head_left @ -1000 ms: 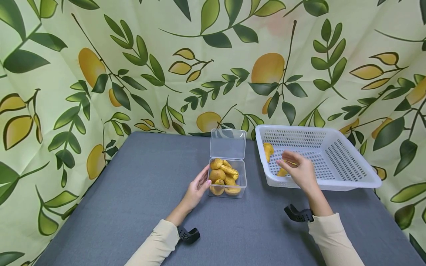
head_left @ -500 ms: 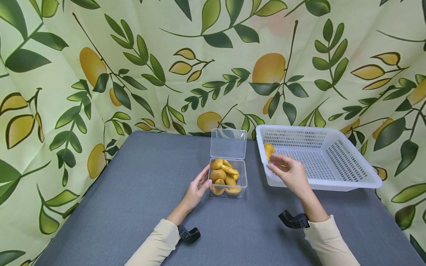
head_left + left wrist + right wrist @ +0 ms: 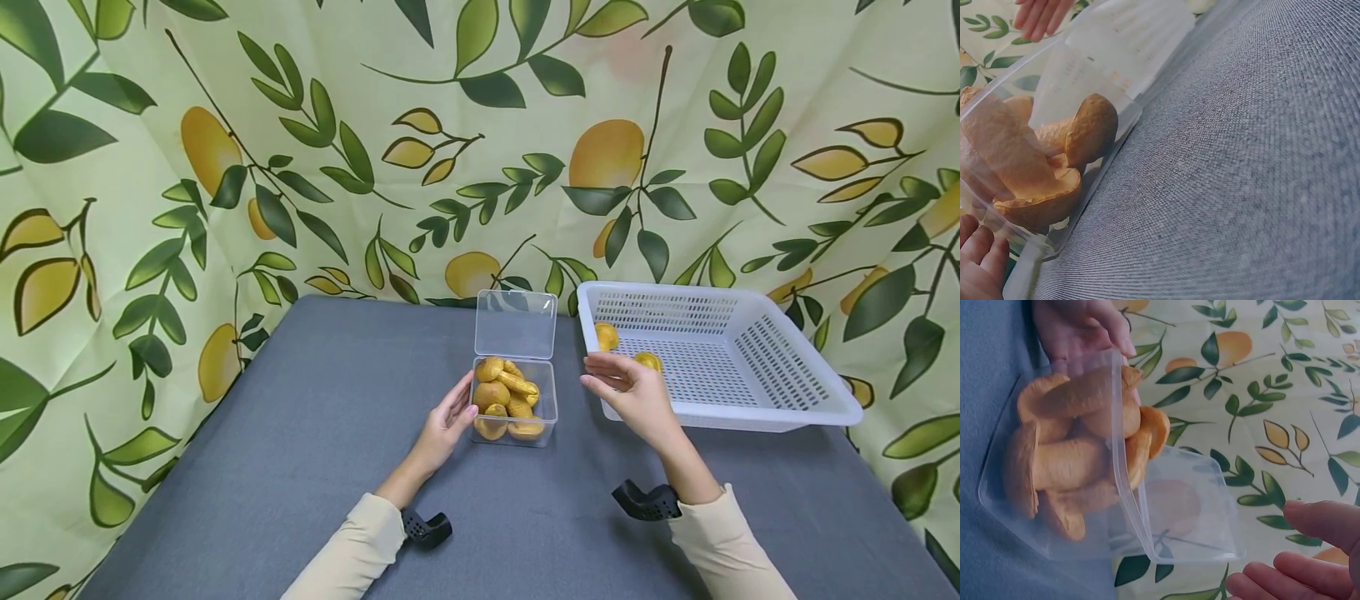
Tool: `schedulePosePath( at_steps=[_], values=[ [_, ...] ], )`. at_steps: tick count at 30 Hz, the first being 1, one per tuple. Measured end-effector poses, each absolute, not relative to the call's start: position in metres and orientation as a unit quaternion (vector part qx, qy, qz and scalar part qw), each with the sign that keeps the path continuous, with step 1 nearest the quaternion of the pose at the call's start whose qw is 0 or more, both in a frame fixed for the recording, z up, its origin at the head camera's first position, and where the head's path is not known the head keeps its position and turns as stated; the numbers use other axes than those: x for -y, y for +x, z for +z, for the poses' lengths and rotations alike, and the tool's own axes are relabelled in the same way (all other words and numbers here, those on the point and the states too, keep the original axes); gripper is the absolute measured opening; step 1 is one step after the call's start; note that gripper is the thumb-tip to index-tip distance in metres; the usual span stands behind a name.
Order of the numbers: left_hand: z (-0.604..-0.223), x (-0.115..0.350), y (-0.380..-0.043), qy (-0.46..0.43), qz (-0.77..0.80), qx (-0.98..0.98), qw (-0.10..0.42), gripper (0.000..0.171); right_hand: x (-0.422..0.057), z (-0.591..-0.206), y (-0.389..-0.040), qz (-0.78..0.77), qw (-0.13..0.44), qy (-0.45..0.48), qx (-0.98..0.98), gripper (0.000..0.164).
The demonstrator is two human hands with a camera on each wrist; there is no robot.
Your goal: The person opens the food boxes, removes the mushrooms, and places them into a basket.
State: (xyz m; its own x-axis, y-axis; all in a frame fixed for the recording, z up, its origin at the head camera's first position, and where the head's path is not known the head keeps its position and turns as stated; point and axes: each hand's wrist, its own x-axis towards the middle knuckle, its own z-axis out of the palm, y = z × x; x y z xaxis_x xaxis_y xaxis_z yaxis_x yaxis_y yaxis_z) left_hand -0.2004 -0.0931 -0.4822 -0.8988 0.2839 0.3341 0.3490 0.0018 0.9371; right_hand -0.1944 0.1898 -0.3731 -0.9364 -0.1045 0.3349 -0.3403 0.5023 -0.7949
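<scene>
A clear plastic box (image 3: 542,433) with its hinged lid (image 3: 515,325) raised stands mid-table. Several brown-yellow mushrooms (image 3: 491,393) fill it, piled up to the rim. My left hand (image 3: 441,429) rests against the box's left side, fingers extended along the wall and thumb by the front corner. To the right, my right hand (image 3: 633,396) hovers over the near left edge of the white basket (image 3: 780,417). The right wrist view shows its thumb (image 3: 1325,522) and fingers apart, with nothing between them. Inside the basket lie a mushroom (image 3: 606,336) and another mushroom (image 3: 648,361), partly hidden.
A grey cloth covers the table (image 3: 337,375). Behind it hangs a leaf-and-fruit patterned curtain (image 3: 337,242). The basket has high slotted walls and sits at the back right. A gap of bare cloth separates box and basket.
My right hand has moved left from inside the basket toward the box, uncovering the second mushroom in the basket. The left hand and the box have stayed in place.
</scene>
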Motion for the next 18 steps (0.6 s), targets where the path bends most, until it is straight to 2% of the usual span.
schedulePosePath(
  at_steps=[18],
  values=[
    [-0.483,0.093,-0.201,-0.225,-0.668,0.709,0.027,0.057,-0.156,-0.387,-0.2,0.471,0.084,0.163,0.863,0.035]
  ],
)
